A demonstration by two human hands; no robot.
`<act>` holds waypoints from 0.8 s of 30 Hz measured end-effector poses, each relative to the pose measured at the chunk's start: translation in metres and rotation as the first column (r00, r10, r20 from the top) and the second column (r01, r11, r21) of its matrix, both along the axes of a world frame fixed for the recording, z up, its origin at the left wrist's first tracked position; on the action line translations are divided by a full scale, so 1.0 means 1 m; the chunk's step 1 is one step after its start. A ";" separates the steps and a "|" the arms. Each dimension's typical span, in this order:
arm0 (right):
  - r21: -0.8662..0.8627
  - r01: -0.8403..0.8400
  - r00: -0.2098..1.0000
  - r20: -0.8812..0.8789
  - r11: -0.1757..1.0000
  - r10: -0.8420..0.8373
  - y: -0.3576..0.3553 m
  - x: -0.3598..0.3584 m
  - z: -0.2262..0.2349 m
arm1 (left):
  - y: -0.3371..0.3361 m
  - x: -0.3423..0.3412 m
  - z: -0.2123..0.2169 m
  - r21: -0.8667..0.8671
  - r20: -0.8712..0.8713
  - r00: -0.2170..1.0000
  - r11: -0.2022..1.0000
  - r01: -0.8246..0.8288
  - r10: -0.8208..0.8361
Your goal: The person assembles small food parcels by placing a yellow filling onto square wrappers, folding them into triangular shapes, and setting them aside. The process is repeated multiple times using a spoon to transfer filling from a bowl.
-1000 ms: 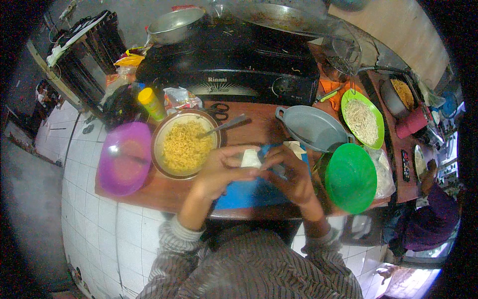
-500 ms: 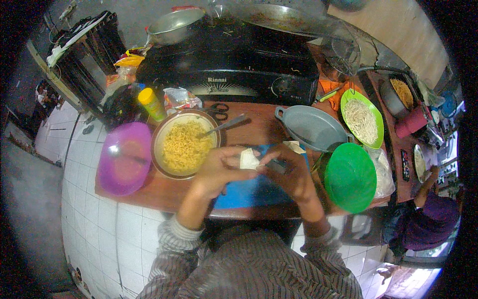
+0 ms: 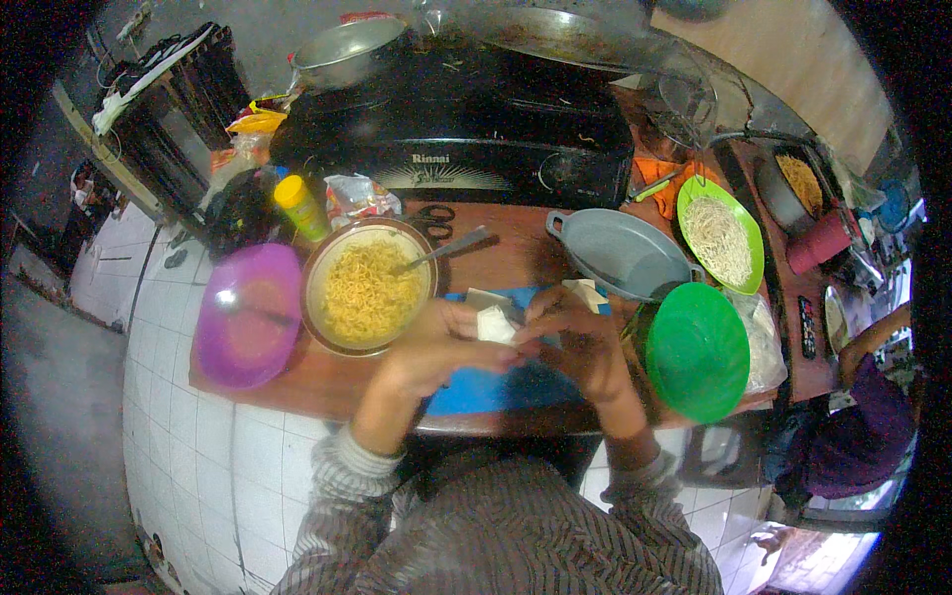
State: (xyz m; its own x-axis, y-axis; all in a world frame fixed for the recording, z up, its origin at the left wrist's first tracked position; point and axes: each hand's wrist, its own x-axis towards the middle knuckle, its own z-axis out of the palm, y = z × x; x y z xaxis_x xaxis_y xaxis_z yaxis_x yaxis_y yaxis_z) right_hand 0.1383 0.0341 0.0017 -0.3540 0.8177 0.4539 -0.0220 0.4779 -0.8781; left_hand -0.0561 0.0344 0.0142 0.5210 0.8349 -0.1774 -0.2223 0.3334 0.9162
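Observation:
My left hand (image 3: 428, 349) is closed around a small pale folded wrapper (image 3: 496, 325), like a thin sheet of dough, pinched between thumb and fingers. My right hand (image 3: 585, 347) meets it from the other side, its fingertips pinched at the wrapper's edge. Both hands are above a blue mat (image 3: 496, 392) on the wooden table. Another pale sheet (image 3: 585, 292) shows just beyond my right fingers; whether it is held or lies on the mat, I cannot tell. To the left of my left hand stands a bowl of yellow noodles (image 3: 369, 288) with a spoon (image 3: 451, 248) in it.
A purple dish (image 3: 248, 347) stands far left, with a yellow-capped bottle (image 3: 295, 203) behind. Scissors (image 3: 433, 220) lie before the black stove (image 3: 456, 149). To the right are a grey pan (image 3: 625, 253), a green bowl (image 3: 698, 354) and shredded food (image 3: 718, 238) on a lime dish. Another person (image 3: 858, 426) is far right.
The wrapper and both hands have shifted slightly, with the left fingers blurred by motion. Another pale edge now shows behind the left fingers. The other person's arm has moved upward.

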 end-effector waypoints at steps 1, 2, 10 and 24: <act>0.015 -0.033 0.999 -0.002 0.999 0.033 0.000 0.002 0.001 | -0.001 0.001 0.001 0.003 0.016 1.000 1.000 -0.005 0.005; 0.033 -0.056 0.998 0.020 0.998 0.055 0.001 0.004 0.001 | -0.002 0.002 0.001 0.006 0.033 0.999 1.000 -0.009 0.009; 0.060 -0.193 0.976 0.116 0.979 0.185 0.004 0.017 0.003 | -0.008 0.001 0.002 -0.025 0.046 0.993 0.994 0.109 -0.108; 0.116 -0.166 0.979 0.135 0.979 0.150 0.002 0.016 0.005 | -0.007 -0.001 0.001 -0.069 0.079 0.981 0.981 0.183 -0.177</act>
